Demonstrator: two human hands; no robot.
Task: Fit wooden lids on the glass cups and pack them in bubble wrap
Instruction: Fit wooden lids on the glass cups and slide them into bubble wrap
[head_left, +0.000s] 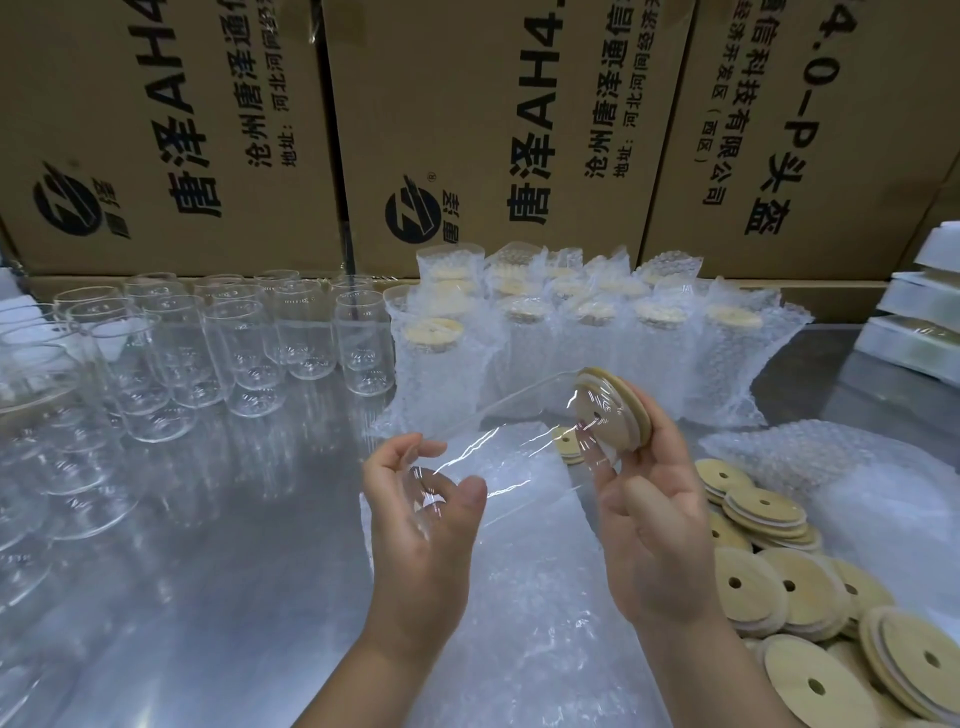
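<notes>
Holding glass cup (506, 439) sideways, L hand (421, 525) gripped base, R hand (654, 514) pinched wooden lid (615, 410) at mouth; prob. needed square, even push.

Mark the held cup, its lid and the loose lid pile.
held cup (511, 447): head view, middle of its side wall.
lid (635, 413): head view, its wooden rim.
lid pile (815, 577): head view, top face of one disc.

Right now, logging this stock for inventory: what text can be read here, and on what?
"唐泽AH4": left cardboard box and middle cardboard box, cut off by the frame.
"沧州唐泽通信": both boxes, cut off.
"地址:河北河间经济": both boxes, cut off.
"4.0-P头盔": right cardboard box.
"信科技有限公司": same box.
"经济开发区(西区)": same box.
Characters beside the round logo: too blurred.
</notes>
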